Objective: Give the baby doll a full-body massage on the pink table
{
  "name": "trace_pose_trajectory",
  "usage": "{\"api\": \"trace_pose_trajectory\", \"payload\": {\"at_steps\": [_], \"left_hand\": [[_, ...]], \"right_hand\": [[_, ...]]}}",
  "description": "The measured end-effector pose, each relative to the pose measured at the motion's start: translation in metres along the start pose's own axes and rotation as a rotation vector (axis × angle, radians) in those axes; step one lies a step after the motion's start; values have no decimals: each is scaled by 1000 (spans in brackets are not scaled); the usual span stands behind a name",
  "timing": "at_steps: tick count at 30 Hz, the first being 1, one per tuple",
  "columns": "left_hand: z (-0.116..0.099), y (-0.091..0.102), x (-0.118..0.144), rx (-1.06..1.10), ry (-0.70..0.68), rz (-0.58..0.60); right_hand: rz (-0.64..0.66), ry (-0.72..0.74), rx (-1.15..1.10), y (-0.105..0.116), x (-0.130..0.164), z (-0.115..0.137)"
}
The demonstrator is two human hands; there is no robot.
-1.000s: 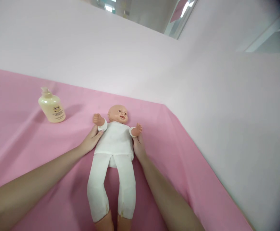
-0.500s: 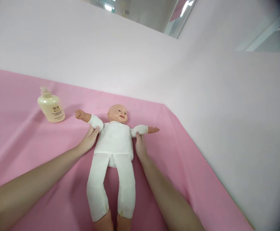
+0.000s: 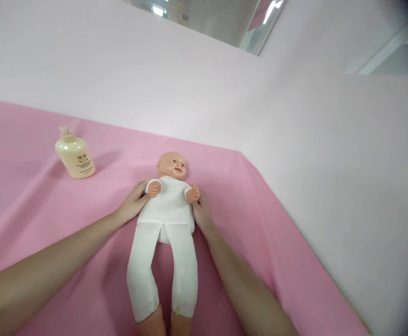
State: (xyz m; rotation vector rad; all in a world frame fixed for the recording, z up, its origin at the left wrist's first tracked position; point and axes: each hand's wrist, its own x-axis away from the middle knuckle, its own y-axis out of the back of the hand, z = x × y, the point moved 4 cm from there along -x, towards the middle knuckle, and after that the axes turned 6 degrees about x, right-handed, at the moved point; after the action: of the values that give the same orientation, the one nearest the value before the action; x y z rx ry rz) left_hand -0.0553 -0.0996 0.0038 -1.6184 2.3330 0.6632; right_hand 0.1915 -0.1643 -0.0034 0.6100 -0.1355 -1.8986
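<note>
Left hand grips doll arm, right hand other arm, fingers closed round each; lotion bottle at 10 o'clock on pink tabletop.

Left of the doll, the pink surface lies open except for the cream pump bottle, which stands upright well apart from the left hand and leaves a wide lane between itself and the doll's head. On the right, a bare strip of surface runs between the right hand and the pale wall, narrowing toward the far corner. Both forearms flank the doll's legs closely, so room beside them is tight.
</note>
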Motion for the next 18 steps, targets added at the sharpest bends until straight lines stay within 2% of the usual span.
{"api": "trace_pose_trajectory", "payload": {"at_steps": [6,11,18], "left_hand": [[11,-1,1,36,25,0],[22,-3,0,99,117,5],[21,-1,2,133,180,-43]], "right_hand": [[-11,-43,-15,-2,1,-5],[-36,-92,-48,-1,0,-8],[-22,-188,-73,1,3,-5]]}}
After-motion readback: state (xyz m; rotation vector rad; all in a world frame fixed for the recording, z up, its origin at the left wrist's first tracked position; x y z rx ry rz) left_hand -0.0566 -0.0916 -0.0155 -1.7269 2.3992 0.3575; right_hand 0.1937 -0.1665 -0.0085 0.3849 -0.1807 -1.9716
